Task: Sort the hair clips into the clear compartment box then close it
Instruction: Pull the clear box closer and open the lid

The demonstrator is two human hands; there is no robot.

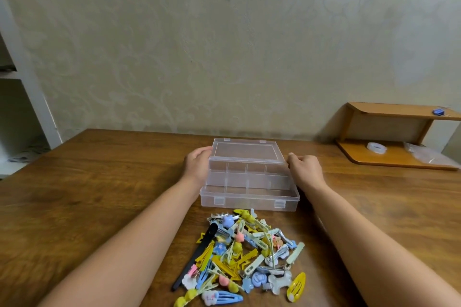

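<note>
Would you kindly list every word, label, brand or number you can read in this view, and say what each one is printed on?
None can be read.
Clear compartment box: no label, brand or number shows on its lid or walls.
Hair clips: only moulded shapes, such as stars, flowers and a small face; no lettering.
Roll of tape on the wooden shelf: no print shows.
Small blue object on the shelf top: too small to tell.
</note>
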